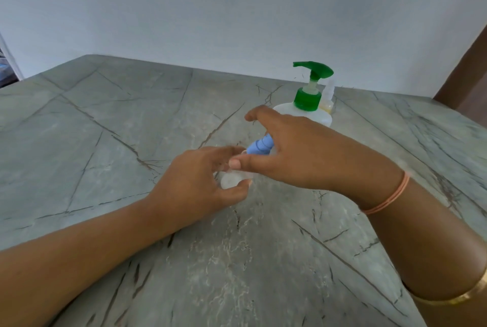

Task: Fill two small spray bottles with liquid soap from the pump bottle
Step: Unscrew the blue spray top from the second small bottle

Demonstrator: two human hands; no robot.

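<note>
A small clear spray bottle (232, 179) stands on the grey marble table (105, 128), with my left hand (195, 184) wrapped around its body. My right hand (290, 150) hovers over its neck and holds a blue spray cap (259, 145) between thumb and palm, tilted toward the bottle's mouth. Just behind stands the pump bottle (305, 110), white with a green pump head (313, 68). A second small spray bottle (328, 97) with yellowish liquid peeks out behind the pump bottle, mostly hidden.
A pale wall (237, 10) rises at the table's far edge. A brown surface (469, 84) stands at the far right. Thread and a gold bangle circle my right wrist.
</note>
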